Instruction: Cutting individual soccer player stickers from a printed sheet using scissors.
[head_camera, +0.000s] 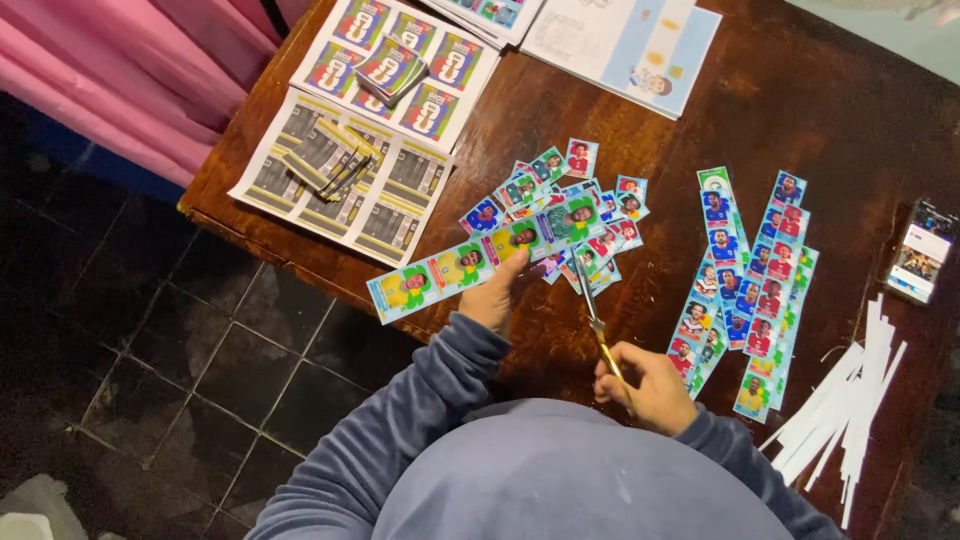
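My left hand (497, 293) holds a long strip of colourful picture stickers (450, 268) that juts out left past the table edge. My right hand (650, 385) grips a pair of scissors (592, 305), whose blades point up toward the strip's right end. Just beyond the blades lies a heap of single cut stickers (565, 205). Grey-blue sleeves cover both my arms.
Several uncut sticker strips (750, 280) lie to the right, with white paper offcuts (850, 400) and a phone (922, 252) farther right. Printed sticker sheets (350, 170) with small stacks on them cover the table's left. An open album (630, 45) lies at the far edge. Pink cloth (140, 70) hangs at left.
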